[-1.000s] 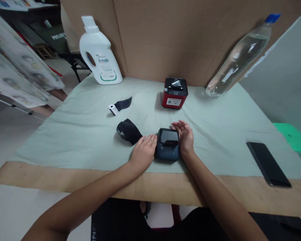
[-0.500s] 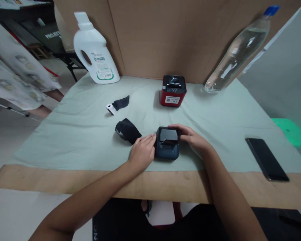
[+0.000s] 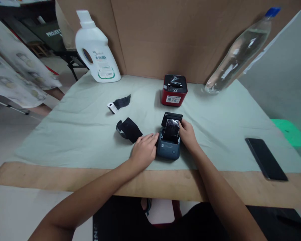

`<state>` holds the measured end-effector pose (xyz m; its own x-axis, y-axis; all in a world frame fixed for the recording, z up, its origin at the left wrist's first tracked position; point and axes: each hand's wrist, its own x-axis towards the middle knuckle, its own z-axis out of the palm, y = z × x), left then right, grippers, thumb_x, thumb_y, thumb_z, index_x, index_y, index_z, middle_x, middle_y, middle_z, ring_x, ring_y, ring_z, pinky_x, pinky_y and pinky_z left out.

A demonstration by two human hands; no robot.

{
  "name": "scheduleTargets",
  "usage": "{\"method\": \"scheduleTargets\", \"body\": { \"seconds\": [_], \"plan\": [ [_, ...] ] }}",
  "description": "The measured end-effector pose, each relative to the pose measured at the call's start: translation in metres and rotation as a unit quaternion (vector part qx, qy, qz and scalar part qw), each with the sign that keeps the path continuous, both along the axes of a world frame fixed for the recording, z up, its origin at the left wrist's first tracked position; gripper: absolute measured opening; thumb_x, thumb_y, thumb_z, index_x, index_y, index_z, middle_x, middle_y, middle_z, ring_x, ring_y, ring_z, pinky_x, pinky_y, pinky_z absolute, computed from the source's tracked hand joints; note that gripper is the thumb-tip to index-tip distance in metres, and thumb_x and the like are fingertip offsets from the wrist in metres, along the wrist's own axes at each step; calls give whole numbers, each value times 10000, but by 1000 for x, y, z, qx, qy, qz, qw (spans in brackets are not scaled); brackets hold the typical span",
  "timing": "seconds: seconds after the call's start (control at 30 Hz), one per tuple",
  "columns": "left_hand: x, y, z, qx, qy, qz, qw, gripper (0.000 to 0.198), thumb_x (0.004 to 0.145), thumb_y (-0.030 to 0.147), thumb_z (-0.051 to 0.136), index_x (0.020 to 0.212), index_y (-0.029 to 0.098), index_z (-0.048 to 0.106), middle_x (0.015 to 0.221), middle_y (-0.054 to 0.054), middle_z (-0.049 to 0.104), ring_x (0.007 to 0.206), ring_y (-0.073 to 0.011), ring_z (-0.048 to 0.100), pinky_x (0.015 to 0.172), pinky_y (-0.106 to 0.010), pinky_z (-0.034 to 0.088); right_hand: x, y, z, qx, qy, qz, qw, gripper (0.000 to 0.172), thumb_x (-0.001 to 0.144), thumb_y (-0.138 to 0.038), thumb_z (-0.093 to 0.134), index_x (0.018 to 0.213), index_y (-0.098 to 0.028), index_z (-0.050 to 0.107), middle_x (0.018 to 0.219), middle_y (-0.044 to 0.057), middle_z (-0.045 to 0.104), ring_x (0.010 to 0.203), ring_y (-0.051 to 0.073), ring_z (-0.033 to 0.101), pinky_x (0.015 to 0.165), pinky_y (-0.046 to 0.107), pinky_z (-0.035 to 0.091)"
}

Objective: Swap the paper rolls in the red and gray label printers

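A small dark blue-grey printer (image 3: pixel 168 150) sits on the cloth near the front edge, its black lid (image 3: pixel 173 116) tilted up and back. A shiny black strip (image 3: pixel 172 129) stands up out of the opening. My left hand (image 3: pixel 144 150) lies against the printer's left side, fingers stretched out and close together. At the right side of the lid and strip, my right hand (image 3: pixel 187 133) has its fingers curled in, their tips partly hidden. To the left of the printer lies a crumpled black piece (image 3: pixel 130 130), close to my left fingers. Farther back is a white paper roll (image 3: pixel 112 107) with a dark tail.
A red and black printer (image 3: pixel 174 92) stands behind. White detergent bottle (image 3: pixel 99 53) at back left, clear water bottle (image 3: pixel 238 53) at back right, both by the cardboard wall (image 3: pixel 153 36). A phone (image 3: pixel 266 159) lies at right. Another person's clothing (image 3: pixel 17 67) shows at far left.
The printer's lid has swung up and back, exposing the black strip inside. My right hand has moved slightly in and down along the printer's right side. My left hand stays in place.
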<state>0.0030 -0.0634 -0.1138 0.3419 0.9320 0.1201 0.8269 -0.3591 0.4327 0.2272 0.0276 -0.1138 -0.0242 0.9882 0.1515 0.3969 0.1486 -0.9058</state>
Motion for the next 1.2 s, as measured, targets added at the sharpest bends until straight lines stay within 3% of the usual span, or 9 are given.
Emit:
{"method": "scheduleTargets", "body": {
  "seconds": [0.17, 0.3, 0.4, 0.47, 0.57, 0.63, 0.73, 1.0, 1.2],
  "plan": [
    [-1, 0, -1, 8, -4, 0, 1000, 559, 993, 105, 409, 1522, 137, 586, 1504, -110, 680, 1448, -273, 596, 1171, -493, 482, 0, -4, -2, -9, 38, -31, 999, 410, 912, -505, 656, 1241, -274, 572, 945, 36, 670, 888, 259, 632, 855, 432, 514],
    [0, 0, 0, 22, -7, 4, 1000, 546, 1002, 125, 402, 1519, 115, 578, 1489, -141, 685, 1415, -269, 617, 1149, -476, 500, 0, -11, 5, 31, 8, -113, 993, 415, 782, -393, 771, 997, -285, 432, 887, -9, 553, 763, 196, 507, 739, 366, 458],
    [2, -2, 0, 32, -6, 14, 999, 580, 1006, 140, 394, 1575, 102, 498, 1493, -172, 672, 1375, -272, 635, 1122, -467, 517, -2, -19, 17, 83, -58, -137, 985, 443, 779, -381, 768, 807, -281, 337, 780, -31, 430, 716, 186, 415, 699, 357, 407],
    [3, -3, 0, 31, 2, 16, 999, 611, 1006, 143, 385, 1612, 80, 434, 1496, -193, 660, 1354, -286, 639, 1107, -472, 522, -4, -25, 25, 109, -88, -99, 985, 407, 827, -388, 734, 717, -267, 361, 782, -6, 432, 728, 194, 432, 707, 367, 409],
    [4, -4, 0, 28, 14, 22, 999, 624, 1005, 143, 383, 1625, 73, 401, 1475, -203, 663, 1345, -291, 636, 1106, -462, 518, -5, -35, 34, 96, -122, 20, 988, 323, 910, -395, 691, 663, -235, 556, 830, 39, 500, 760, 212, 510, 724, 383, 438],
    [4, -4, 0, 28, 16, 26, 999, 618, 1009, 148, 389, 1623, 85, 401, 1470, -199, 665, 1351, -286, 631, 1110, -451, 515, -5, -41, 39, 61, -171, 82, 980, 234, 932, -391, 705, 755, -238, 714, 875, 57, 548, 793, 228, 559, 730, 390, 450],
    [4, -4, -1, 32, 17, 24, 999, 609, 1016, 156, 389, 1621, 83, 396, 1451, -198, 675, 1348, -282, 631, 1108, -448, 515, -5, -47, 44, 12, -265, 82, 961, 113, 918, -329, 742, 944, -266, 832, 983, 88, 603, 853, 256, 611, 731, 403, 461],
    [3, -5, -1, 33, 16, 14, 999, 584, 1018, 163, 401, 1598, 101, 433, 1453, -186, 680, 1325, -283, 641, 1112, -450, 510, -6, -35, 50, -9, -388, 130, 913, 90, 859, -312, 807, 932, -280, 848, 1064, 147, 620, 1039, 367, 583, 771, 456, 513],
    [4, -3, 3, 8, 15, 31, 999, 663, 999, 198, 444, 1647, 101, 342, 1475, -198, 656, 1342, -309, 625, 1101, -482, 511, -3, -30, 44, -11, -374, 157, 914, 105, 883, -240, 731, 974, -202, 770, 1084, 163, 575, 1060, 368, 551, 939, 548, 519]
  ]
}}
